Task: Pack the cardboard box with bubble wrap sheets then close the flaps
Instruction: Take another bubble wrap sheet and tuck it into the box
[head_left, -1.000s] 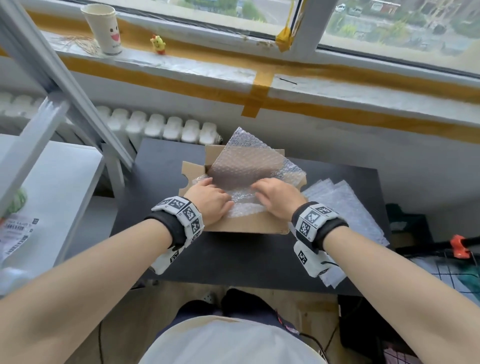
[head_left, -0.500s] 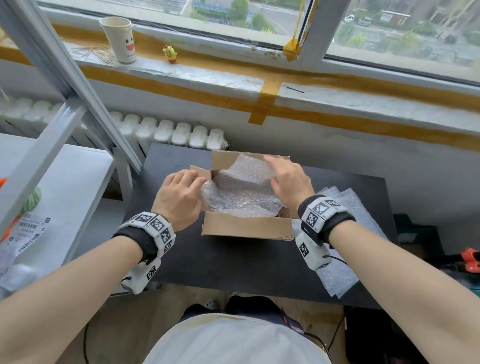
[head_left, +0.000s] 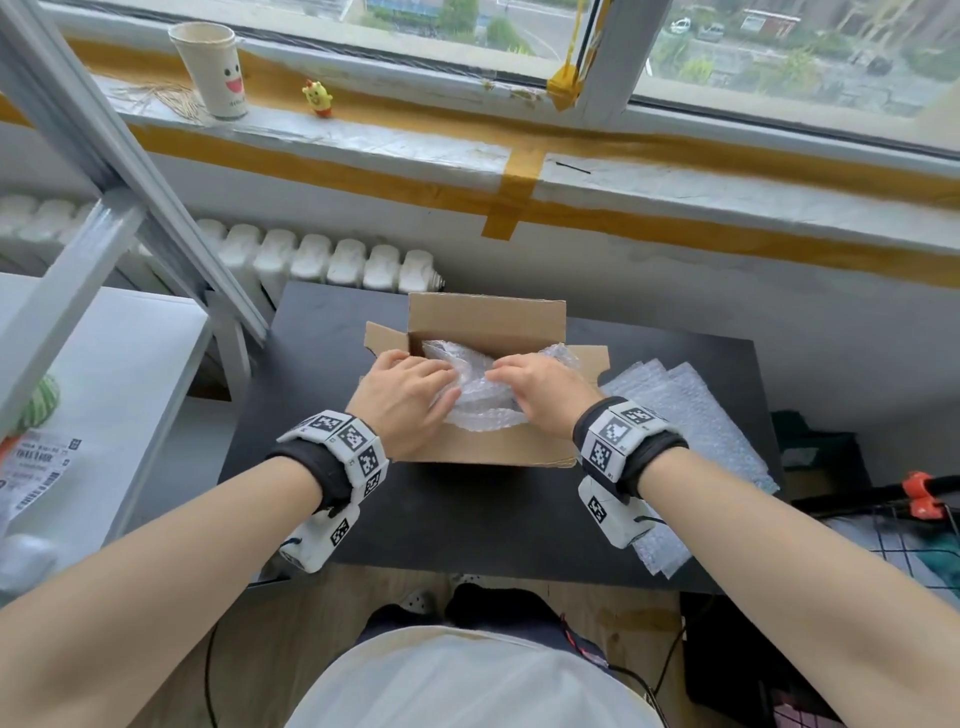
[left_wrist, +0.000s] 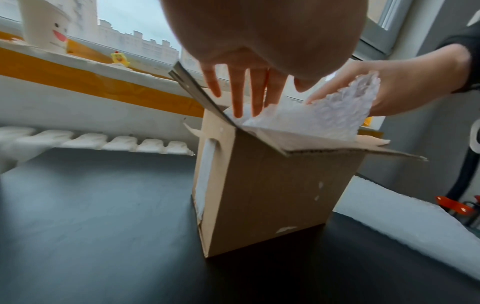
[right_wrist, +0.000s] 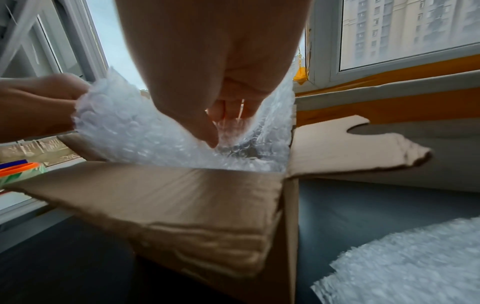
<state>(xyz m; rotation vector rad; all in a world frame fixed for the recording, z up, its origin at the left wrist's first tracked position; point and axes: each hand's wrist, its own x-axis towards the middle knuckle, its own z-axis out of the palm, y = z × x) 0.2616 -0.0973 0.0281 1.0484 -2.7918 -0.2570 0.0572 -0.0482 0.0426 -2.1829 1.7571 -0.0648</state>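
The brown cardboard box (head_left: 488, 322) stands on the black table (head_left: 311, 364) with its flaps open. Crumpled bubble wrap (head_left: 475, 384) fills its opening, and one corner rises above the right rim (left_wrist: 358, 96). My left hand (head_left: 410, 395) lies over the left half, its straight fingers (left_wrist: 244, 94) pushing down on the bubble wrap (left_wrist: 298, 119). My right hand (head_left: 535, 389) presses the wrap from the right, fingers and thumb (right_wrist: 207, 131) pointing down into the sheet (right_wrist: 124, 127). Neither hand grips anything.
A stack of spare bubble wrap sheets (head_left: 691, 431) lies on the table right of the box. A white shelf unit (head_left: 104, 374) stands at the left, with a radiator (head_left: 322, 260) and a windowsill behind. A paper cup (head_left: 213, 67) sits on the sill.
A second ago the sheet stood up above the box. Both hands then went to the box's sides and now press the wrap down inside the opening.
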